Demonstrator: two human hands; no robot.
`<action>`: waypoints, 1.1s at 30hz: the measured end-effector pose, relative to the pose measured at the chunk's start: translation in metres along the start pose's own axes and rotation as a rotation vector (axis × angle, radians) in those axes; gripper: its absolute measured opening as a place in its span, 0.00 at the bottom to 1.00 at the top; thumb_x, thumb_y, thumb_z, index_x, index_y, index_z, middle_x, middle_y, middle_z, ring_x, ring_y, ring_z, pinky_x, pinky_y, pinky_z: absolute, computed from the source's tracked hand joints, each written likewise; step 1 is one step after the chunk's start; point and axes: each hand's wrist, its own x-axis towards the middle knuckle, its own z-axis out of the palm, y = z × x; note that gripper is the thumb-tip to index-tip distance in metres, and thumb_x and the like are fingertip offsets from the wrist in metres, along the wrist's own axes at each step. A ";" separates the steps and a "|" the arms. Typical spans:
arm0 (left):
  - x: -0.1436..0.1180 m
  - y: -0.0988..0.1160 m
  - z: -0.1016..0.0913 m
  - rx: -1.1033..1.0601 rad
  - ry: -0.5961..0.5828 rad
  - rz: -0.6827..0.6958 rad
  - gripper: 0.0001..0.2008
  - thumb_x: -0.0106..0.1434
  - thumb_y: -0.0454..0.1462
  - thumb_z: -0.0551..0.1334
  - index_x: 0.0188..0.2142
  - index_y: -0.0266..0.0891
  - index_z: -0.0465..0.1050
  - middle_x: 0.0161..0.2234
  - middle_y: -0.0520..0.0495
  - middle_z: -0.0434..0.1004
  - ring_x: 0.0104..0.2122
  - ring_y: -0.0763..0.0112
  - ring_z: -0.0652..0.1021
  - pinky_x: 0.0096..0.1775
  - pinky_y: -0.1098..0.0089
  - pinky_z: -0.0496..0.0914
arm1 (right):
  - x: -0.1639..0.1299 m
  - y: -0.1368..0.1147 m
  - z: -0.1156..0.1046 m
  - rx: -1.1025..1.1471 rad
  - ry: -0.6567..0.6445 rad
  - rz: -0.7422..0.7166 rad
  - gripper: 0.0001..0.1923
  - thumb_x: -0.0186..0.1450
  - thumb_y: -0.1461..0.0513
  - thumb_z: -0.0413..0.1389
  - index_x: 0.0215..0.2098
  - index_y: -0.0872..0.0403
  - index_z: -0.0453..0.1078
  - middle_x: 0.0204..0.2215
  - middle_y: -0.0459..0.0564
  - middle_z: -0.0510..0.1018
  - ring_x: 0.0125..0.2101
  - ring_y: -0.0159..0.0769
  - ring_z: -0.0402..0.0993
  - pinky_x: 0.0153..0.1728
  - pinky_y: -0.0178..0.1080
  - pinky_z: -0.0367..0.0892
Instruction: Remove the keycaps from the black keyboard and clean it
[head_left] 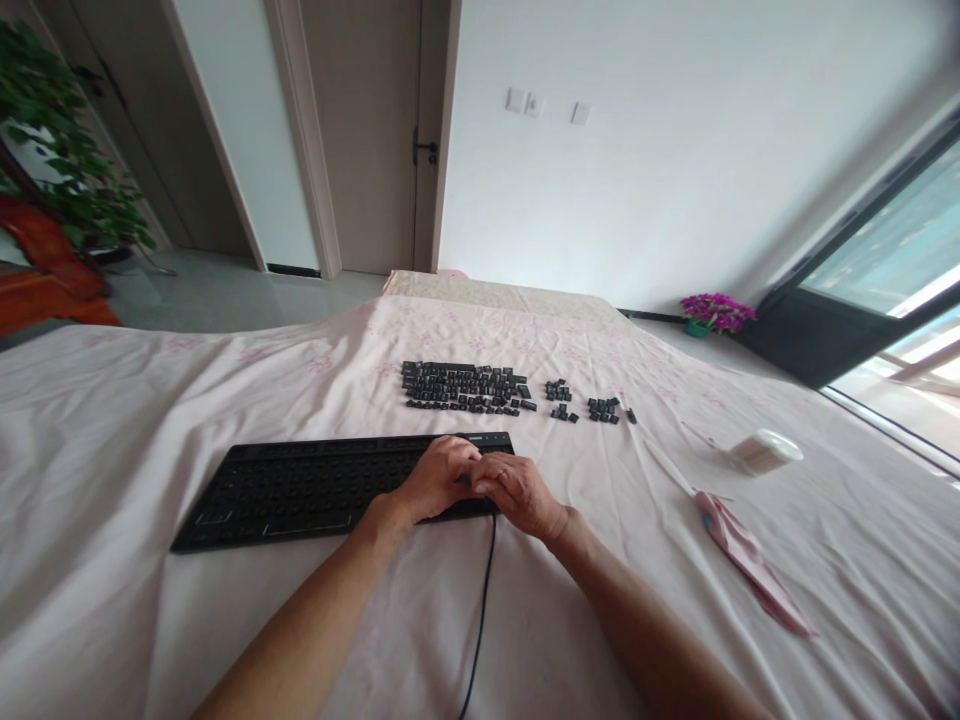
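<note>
A black keyboard stripped of its keycaps lies flat on the pink bed sheet, and its cable runs toward me. Both hands meet over its right end. My left hand rests on the keyboard with its fingers curled. Beside it, touching, my right hand has its fingers bent and drawn together. Whatever lies between the fingertips is hidden. Beyond the keyboard, loose black keycaps are laid out in rows, with smaller groups of keycaps to their right.
On the right side of the sheet are a white-lidded clear container, thin white swab-like sticks nearby, and a folded pink cloth. Farther off stand a wooden door, a potted purple flower and a leafy plant.
</note>
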 end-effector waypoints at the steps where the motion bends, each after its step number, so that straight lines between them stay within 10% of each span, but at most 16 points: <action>1: 0.000 -0.001 0.000 -0.002 0.001 -0.002 0.10 0.59 0.45 0.65 0.32 0.40 0.75 0.38 0.48 0.78 0.41 0.64 0.74 0.47 0.64 0.63 | 0.000 0.000 0.000 -0.003 -0.007 0.001 0.12 0.71 0.58 0.45 0.34 0.52 0.66 0.30 0.49 0.75 0.33 0.35 0.71 0.39 0.38 0.66; 8: 0.000 -0.001 -0.001 0.027 -0.045 -0.008 0.08 0.55 0.42 0.69 0.33 0.44 0.77 0.37 0.51 0.77 0.42 0.64 0.73 0.47 0.64 0.62 | -0.008 0.010 0.003 0.163 0.117 0.170 0.15 0.71 0.56 0.45 0.31 0.52 0.67 0.28 0.48 0.73 0.32 0.34 0.71 0.38 0.37 0.67; 33: 0.001 0.009 -0.002 -0.087 -0.021 0.014 0.14 0.65 0.45 0.58 0.30 0.38 0.72 0.29 0.51 0.72 0.34 0.69 0.71 0.42 0.68 0.64 | -0.014 0.008 0.019 0.116 0.390 0.015 0.14 0.70 0.59 0.43 0.32 0.53 0.67 0.26 0.50 0.73 0.29 0.36 0.71 0.32 0.40 0.67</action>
